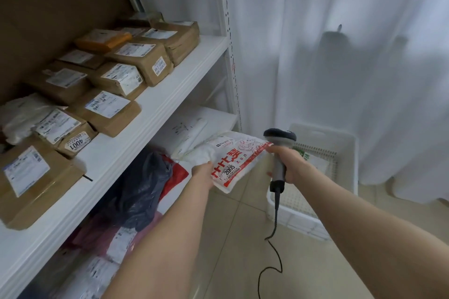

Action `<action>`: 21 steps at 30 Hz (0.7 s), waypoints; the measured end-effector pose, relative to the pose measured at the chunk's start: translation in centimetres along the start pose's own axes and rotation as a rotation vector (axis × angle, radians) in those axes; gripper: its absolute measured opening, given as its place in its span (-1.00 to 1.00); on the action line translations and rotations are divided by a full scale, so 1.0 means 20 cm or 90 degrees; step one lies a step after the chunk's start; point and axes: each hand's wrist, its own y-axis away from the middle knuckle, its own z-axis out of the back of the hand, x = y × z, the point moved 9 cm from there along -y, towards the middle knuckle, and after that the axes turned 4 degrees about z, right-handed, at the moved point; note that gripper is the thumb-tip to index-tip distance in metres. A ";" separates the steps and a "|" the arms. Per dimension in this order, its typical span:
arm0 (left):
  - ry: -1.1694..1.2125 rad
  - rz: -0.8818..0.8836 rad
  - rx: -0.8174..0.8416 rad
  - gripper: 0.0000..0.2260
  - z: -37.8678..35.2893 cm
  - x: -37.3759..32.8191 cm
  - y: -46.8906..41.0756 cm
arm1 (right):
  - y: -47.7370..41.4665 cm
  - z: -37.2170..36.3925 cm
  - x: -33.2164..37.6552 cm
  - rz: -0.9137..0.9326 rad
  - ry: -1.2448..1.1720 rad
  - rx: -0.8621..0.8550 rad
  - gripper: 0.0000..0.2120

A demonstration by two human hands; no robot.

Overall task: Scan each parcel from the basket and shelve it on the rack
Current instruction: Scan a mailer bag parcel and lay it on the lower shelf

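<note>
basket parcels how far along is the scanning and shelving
Done: labelled brown boxes fill the rack upper shelf, and soft bags lie on the lower one. In hand: the left hand holds a white red-printed parcel beside the scanner gripped by the right hand. Left: shelving it, plus at least one pale packet in the basket.

We've got brown parcels point(143, 60) on the shelf point(175, 90) above-left of the left hand point(202, 173); basket point(351, 165) on floor point(238, 238) behind right hand point(290, 165).
</note>
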 end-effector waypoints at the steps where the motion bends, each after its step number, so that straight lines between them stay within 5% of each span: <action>1: 0.024 0.012 0.016 -0.85 -0.01 0.01 0.00 | -0.01 -0.04 -0.02 -0.012 -0.006 0.020 -0.62; 6: 0.096 0.062 0.102 -0.81 -0.12 0.04 -0.01 | -0.08 -0.21 -0.11 -0.028 -0.078 0.120 -0.78; 15: 0.161 0.111 0.236 -0.71 -0.39 -0.01 -0.18 | -0.48 -0.26 0.06 0.054 -0.103 0.107 -0.72; 21: 0.173 0.072 0.174 -0.81 -0.54 -0.16 -0.49 | -0.92 -0.40 0.23 0.038 -0.064 0.180 -0.69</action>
